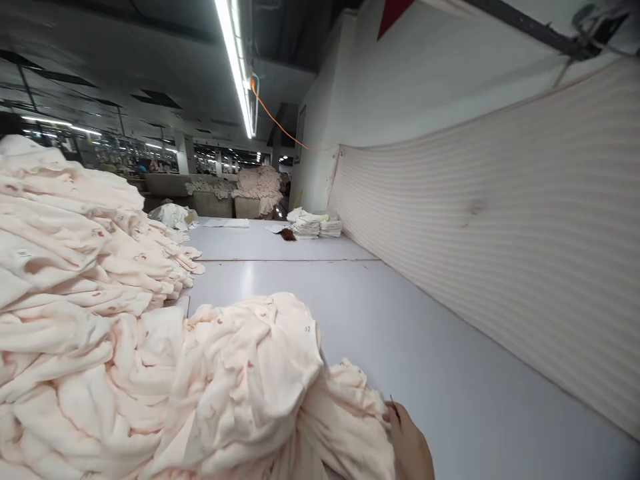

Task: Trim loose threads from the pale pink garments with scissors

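Note:
A large heap of pale pink garments [95,373] with small red motifs fills the left and lower front of the view. One rumpled garment [350,407] stretches from the heap toward the right along the table. My right hand [411,440] is closed at its right edge, with the fingertips partly hidden by the cloth. A thin dark sliver shows by the fingers, too small to name. My left hand is not in view.
The pale table [400,347] runs away from me, with a seam across it. Folded white cloth stacks [306,224] and a dark reddish tuft [287,235] lie at its far end. A striped cloth sheet [480,220] hangs along the right side. Loaded bins [213,204] stand beyond.

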{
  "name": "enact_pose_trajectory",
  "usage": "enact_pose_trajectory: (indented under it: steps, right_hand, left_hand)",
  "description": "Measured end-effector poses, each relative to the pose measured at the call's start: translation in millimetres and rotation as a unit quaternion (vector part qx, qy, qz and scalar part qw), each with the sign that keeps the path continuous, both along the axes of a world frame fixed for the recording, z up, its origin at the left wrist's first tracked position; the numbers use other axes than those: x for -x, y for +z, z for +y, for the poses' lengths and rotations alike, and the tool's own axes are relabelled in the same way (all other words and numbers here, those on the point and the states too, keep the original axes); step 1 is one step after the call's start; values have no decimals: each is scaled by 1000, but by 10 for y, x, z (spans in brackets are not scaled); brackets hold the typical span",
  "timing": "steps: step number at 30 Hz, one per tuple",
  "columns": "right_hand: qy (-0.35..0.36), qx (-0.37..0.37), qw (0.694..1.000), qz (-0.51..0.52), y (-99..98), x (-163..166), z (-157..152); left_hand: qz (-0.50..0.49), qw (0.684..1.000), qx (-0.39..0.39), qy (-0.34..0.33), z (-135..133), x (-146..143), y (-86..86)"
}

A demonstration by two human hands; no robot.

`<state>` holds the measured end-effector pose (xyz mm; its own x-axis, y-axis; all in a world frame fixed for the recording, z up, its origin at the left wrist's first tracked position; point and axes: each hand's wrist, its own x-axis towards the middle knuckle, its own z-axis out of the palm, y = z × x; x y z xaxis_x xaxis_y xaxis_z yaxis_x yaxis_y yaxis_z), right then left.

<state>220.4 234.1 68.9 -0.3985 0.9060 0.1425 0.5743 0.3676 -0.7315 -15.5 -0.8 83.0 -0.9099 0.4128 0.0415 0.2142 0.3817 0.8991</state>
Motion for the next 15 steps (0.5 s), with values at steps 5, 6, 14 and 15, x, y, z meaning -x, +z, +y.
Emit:
enact_pose_trajectory:
  steps: [5, 6, 14, 15]
  right_hand:
    - [77, 26, 993, 87, 482, 623, -348]
    - [104, 34, 989, 102, 582, 783, -493]
    - [164, 59, 970, 169, 838, 1599, -1147]
    - [157, 78, 972, 159, 801, 1636, -1137]
  left_hand:
    - [-67, 994, -76, 39, -424, 317, 194]
    - [-63, 993, -85, 47, -628, 384, 231]
    - [-49, 991, -99, 71, -1370, 894, 247]
    - [-26, 995, -85, 43, -1287, 867, 180]
